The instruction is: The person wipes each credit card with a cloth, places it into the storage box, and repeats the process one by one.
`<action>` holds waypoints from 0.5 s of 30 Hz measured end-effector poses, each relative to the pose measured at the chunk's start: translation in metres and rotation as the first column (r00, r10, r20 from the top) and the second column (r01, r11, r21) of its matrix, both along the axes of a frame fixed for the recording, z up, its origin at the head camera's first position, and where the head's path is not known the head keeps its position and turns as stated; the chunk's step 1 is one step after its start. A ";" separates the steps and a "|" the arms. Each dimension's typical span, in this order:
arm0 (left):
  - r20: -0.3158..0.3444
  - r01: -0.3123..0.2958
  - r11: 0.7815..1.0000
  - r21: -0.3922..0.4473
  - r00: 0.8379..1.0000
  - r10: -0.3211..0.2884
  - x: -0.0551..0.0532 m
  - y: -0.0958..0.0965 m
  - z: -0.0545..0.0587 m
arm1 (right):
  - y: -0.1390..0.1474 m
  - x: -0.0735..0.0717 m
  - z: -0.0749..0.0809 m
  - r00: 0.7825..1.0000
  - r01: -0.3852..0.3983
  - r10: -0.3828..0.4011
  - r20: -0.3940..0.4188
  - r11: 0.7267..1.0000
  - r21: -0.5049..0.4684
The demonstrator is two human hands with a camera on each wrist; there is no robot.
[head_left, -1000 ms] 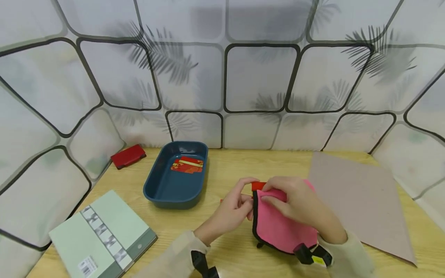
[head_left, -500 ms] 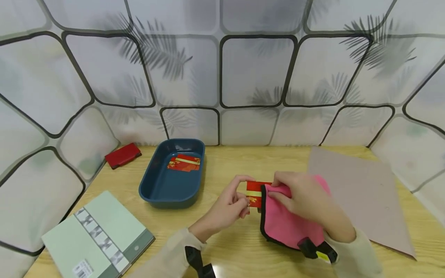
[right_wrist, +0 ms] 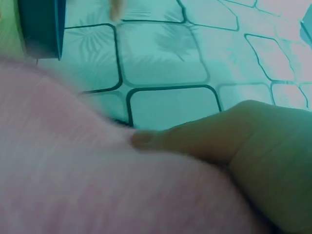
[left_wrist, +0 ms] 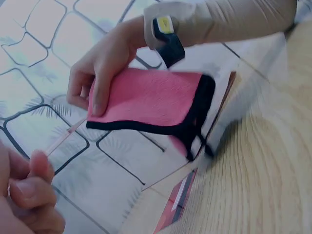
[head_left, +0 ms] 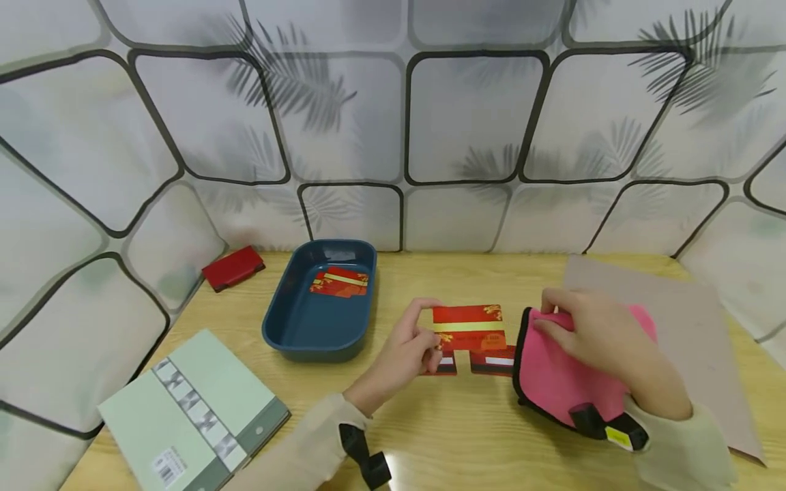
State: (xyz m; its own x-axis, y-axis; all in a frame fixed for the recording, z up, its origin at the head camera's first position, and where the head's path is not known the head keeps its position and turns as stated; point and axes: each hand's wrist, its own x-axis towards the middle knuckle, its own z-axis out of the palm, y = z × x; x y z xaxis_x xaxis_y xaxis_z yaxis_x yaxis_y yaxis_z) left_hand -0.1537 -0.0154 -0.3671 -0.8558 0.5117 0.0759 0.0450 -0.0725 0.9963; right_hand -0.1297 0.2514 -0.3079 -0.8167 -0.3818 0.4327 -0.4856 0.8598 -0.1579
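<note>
My left hand [head_left: 402, 358] pinches a red card with a gold stripe [head_left: 468, 329] by its left end, held up over the table. In the left wrist view that card [left_wrist: 63, 139] shows nearly edge-on. To its right, my right hand [head_left: 614, 344] grips a pink cloth pouch with black trim [head_left: 568, 378] by its upper edge, thumb on the near face. From the right wrist, blurred pink cloth [right_wrist: 87, 190] fills the front, and the inside of the pouch is hidden. Two red cards with dark and white bands, a left one [head_left: 447, 363] and a right one [head_left: 493, 361], lie below the held card.
A blue tray [head_left: 288, 334] with several red cards [head_left: 340, 281] stands left of centre. Behind it to the left lies a red wallet-like case [head_left: 233, 269]. A pale green notebook [head_left: 202, 402] is at the front left, a grey-brown sheet [head_left: 694, 327] at the right.
The red card has come out of the pouch's opening into my left hand. My right hand has moved the pouch to the right, and two cards on the table have come into view.
</note>
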 end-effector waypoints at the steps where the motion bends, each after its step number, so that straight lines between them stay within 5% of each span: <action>1: 0.006 -0.024 1.000 -0.003 1.000 0.024 0.000 0.001 -0.001 | 0.001 0.001 0.000 1.000 -0.015 0.015 -0.010 1.000 0.000; 8: 0.003 -0.103 0.992 -0.075 0.995 0.103 0.003 0.006 -0.002 | -0.018 0.005 0.000 0.992 -0.125 0.124 -0.018 0.991 -0.041; 15: -0.158 -0.053 0.990 -0.127 0.987 0.033 0.013 0.021 -0.004 | -0.042 0.005 -0.008 0.973 -0.219 0.214 -0.081 0.974 -0.053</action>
